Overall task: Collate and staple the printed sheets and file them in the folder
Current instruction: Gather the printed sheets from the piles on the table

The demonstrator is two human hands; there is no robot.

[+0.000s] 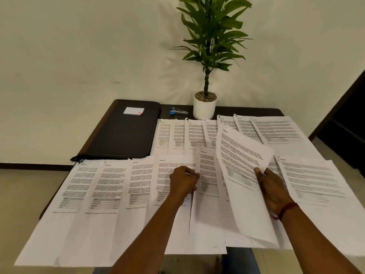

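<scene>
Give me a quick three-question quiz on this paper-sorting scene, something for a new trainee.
1. Fill in: the blue stapler lies between the folder and the white ____.
2. The right hand holds: A the stapler, B a lifted sheet, C nothing.
3. True or false: the folder lies open.
Key: 1 plant pot; 2 B; 3 false.

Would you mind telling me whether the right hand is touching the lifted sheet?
Touching. The head view shows the right hand pinching the lifted sheet at its right edge, thumb pressed on the printed face.
</scene>
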